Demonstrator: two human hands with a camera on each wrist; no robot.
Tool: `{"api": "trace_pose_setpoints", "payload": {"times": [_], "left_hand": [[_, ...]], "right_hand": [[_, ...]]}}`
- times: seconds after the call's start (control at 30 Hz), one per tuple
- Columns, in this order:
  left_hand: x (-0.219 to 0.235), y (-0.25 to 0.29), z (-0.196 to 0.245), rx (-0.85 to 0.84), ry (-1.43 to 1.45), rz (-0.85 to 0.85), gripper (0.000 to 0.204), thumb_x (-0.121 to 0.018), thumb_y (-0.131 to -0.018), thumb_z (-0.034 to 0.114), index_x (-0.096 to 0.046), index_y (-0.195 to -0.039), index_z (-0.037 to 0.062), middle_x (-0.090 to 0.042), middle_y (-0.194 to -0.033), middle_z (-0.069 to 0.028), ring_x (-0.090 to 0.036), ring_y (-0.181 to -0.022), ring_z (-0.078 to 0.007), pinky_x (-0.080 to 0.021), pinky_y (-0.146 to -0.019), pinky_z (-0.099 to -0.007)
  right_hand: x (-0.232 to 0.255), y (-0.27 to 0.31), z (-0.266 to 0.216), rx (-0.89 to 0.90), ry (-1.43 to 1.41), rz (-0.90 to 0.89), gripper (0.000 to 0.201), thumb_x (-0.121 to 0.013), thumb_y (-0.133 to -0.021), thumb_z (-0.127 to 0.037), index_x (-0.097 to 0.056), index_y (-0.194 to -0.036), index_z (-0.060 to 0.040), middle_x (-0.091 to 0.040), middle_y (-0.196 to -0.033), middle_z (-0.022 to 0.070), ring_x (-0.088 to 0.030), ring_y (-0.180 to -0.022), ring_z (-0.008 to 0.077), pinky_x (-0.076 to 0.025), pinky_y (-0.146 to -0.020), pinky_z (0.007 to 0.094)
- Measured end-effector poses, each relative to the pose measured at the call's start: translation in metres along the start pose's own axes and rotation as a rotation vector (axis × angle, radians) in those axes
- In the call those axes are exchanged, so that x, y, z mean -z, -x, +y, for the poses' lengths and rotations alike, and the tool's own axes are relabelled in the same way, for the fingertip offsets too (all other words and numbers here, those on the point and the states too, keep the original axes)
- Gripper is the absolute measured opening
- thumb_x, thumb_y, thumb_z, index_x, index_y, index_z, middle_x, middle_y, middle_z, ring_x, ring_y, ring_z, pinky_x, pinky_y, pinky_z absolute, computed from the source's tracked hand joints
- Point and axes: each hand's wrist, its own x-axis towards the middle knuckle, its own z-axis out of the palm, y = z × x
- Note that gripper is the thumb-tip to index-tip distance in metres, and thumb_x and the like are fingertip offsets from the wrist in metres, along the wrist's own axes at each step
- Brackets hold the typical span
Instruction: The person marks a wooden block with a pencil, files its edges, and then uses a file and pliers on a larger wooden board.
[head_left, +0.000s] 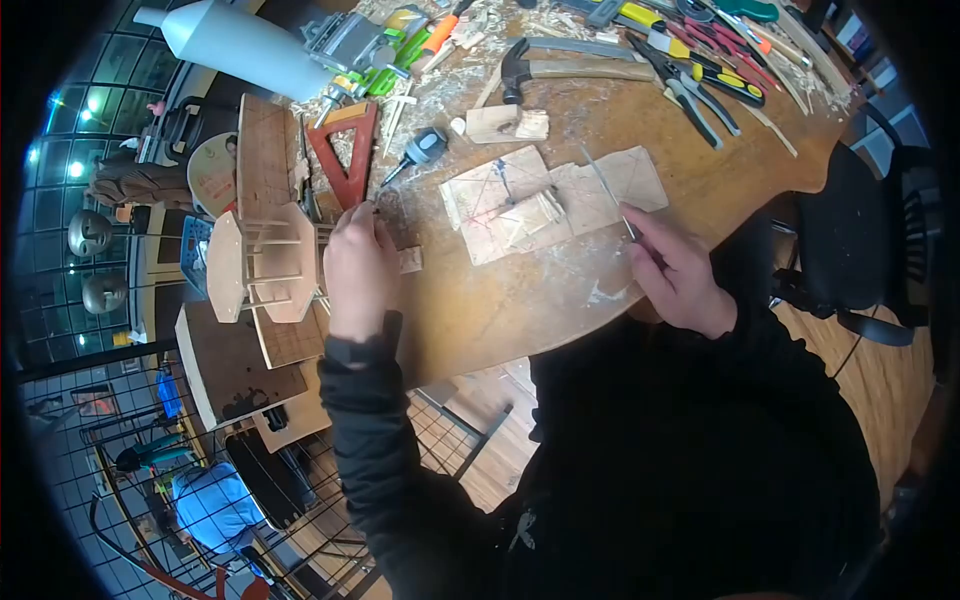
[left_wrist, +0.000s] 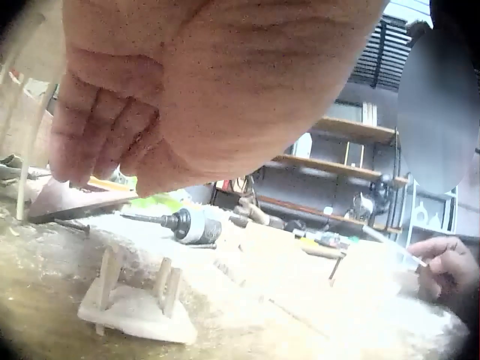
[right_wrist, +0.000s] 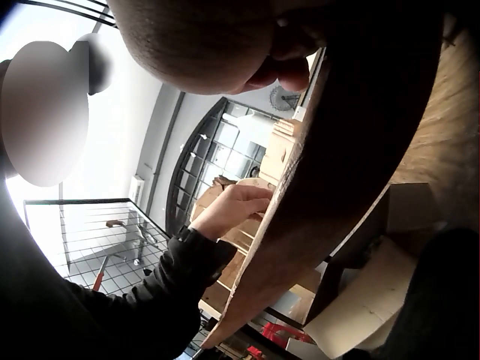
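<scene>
My right hand [head_left: 680, 275] pinches a slim metal tool [head_left: 603, 183], its thin shaft pointing over the marked wooden boards [head_left: 625, 185]. Red pencil lines cross those boards, and a small stack of light wood pieces [head_left: 532, 217] lies on them. My left hand [head_left: 360, 270], slightly blurred, is above the table's left side, with loosely bent fingers and nothing visible in them. Beside it stands a wooden model [head_left: 272, 262] with thin posts between plates. A red triangle [head_left: 345, 155] lies just beyond the fingertips. Below the palm is a small wooden piece with pegs [left_wrist: 139, 307].
A stubby screwdriver [head_left: 420, 152], a claw hammer [head_left: 575, 70] and pliers [head_left: 690, 95] lie farther back among wood shavings. A grey-white bottle [head_left: 235, 50] lies at the back left. A black chair [head_left: 870, 220] stands to the right of the table [head_left: 500, 310].
</scene>
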Motion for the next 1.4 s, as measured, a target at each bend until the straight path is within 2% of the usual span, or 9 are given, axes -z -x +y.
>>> {"api": "trace_pose_setpoints", "payload": {"times": [0.43, 0.5, 0.63, 0.7, 1.13, 1.17, 1.2, 1.3, 1.4], "left_hand": [[-0.028, -0.034, -0.014, 0.037, -0.332, -0.224, 0.016, -0.056, -0.089, 0.002, -0.072, -0.09, 0.0008, -0.074, -0.09, -0.0271, -0.075, -0.089, -0.0451, -0.061, -0.082, -0.0536], [-0.032, -0.037, -0.016, 0.026, -0.357, -0.22, 0.015, -0.057, -0.089, 0.003, -0.072, -0.09, 0.0014, -0.074, -0.09, -0.0261, -0.075, -0.088, -0.0443, -0.061, -0.081, -0.053], [-0.033, -0.038, -0.01, 0.006, -0.427, -0.202, 0.013, -0.059, -0.089, 0.004, -0.072, -0.088, 0.0033, -0.075, -0.088, -0.023, -0.076, -0.086, -0.0424, -0.063, -0.078, -0.0512], [-0.033, -0.038, -0.009, 0.002, -0.42, -0.196, 0.013, -0.059, -0.089, 0.004, -0.072, -0.088, 0.0033, -0.075, -0.087, -0.0229, -0.076, -0.086, -0.0423, -0.063, -0.078, -0.0512], [0.0, -0.014, 0.023, -0.018, 0.031, 0.075, 0.026, -0.065, -0.084, 0.003, -0.077, -0.107, 0.0025, -0.072, -0.084, -0.0278, -0.073, -0.081, -0.0441, -0.06, -0.076, -0.0488], [0.003, -0.01, 0.025, -0.024, 0.105, 0.089, 0.025, -0.068, -0.085, 0.002, -0.076, -0.109, -0.0004, -0.075, -0.082, -0.0217, -0.077, -0.075, -0.0335, -0.059, -0.071, -0.0401], [0.006, -0.005, 0.028, -0.024, 0.111, 0.085, 0.025, -0.068, -0.085, 0.002, -0.076, -0.109, -0.0004, -0.075, -0.082, -0.0217, -0.077, -0.075, -0.0335, -0.059, -0.071, -0.0401], [0.007, 0.006, 0.032, 0.177, 0.736, 0.042, 0.019, -0.07, -0.092, -0.002, -0.072, -0.111, -0.0051, -0.075, -0.091, -0.0033, -0.068, -0.08, -0.0069, -0.054, -0.071, -0.0224], [0.01, 0.011, 0.037, 0.229, 0.973, -0.014, 0.019, -0.067, -0.095, -0.005, -0.07, -0.114, -0.0048, -0.075, -0.094, -0.0042, -0.069, -0.081, -0.0076, -0.054, -0.073, -0.0213]], "right_hand": [[0.006, 0.005, -0.001, -0.014, -0.025, -0.024, 0.044, -0.063, -0.097, -0.002, -0.062, -0.14, 0.0006, -0.069, -0.088, 0.0214, -0.071, -0.076, 0.0377, -0.055, -0.069, 0.0416], [0.003, 0.007, 0.004, 0.031, -0.035, 0.003, 0.048, -0.066, -0.095, 0.001, -0.062, -0.143, 0.0, -0.062, -0.081, 0.0098, -0.06, -0.067, 0.0188, -0.049, -0.065, 0.0309], [0.005, 0.005, 0.003, 0.048, -0.044, 0.001, 0.048, -0.066, -0.095, 0.0, -0.062, -0.143, -0.0004, -0.061, -0.081, 0.0099, -0.06, -0.067, 0.0191, -0.049, -0.065, 0.0312], [0.008, 0.005, -0.001, 0.011, -0.035, -0.042, 0.044, -0.063, -0.097, -0.003, -0.06, -0.14, 0.0025, -0.069, -0.089, 0.0221, -0.071, -0.078, 0.039, -0.055, -0.07, 0.0437], [0.005, 0.004, 0.004, 0.059, -0.042, -0.004, 0.043, -0.064, -0.096, -0.004, -0.061, -0.139, 0.001, -0.068, -0.085, 0.0191, -0.069, -0.075, 0.0377, -0.054, -0.07, 0.0444], [0.004, 0.004, 0.003, 0.068, -0.038, 0.001, 0.043, -0.064, -0.096, -0.004, -0.061, -0.139, 0.0007, -0.068, -0.085, 0.0186, -0.069, -0.076, 0.0374, -0.054, -0.07, 0.0441], [0.004, 0.004, 0.003, 0.076, -0.032, 0.004, 0.043, -0.065, -0.095, -0.004, -0.061, -0.138, 0.0005, -0.068, -0.085, 0.0182, -0.069, -0.077, 0.0371, -0.054, -0.071, 0.0438], [0.006, 0.003, -0.001, 0.05, -0.047, 0.001, 0.045, -0.065, -0.095, -0.004, -0.061, -0.139, 0.0003, -0.068, -0.087, 0.0176, -0.069, -0.079, 0.0365, -0.054, -0.072, 0.0433], [0.006, 0.004, -0.001, 0.027, -0.054, -0.028, 0.045, -0.065, -0.095, -0.005, -0.061, -0.14, -0.0001, -0.069, -0.09, 0.0174, -0.07, -0.08, 0.0361, -0.055, -0.073, 0.0431]]}}
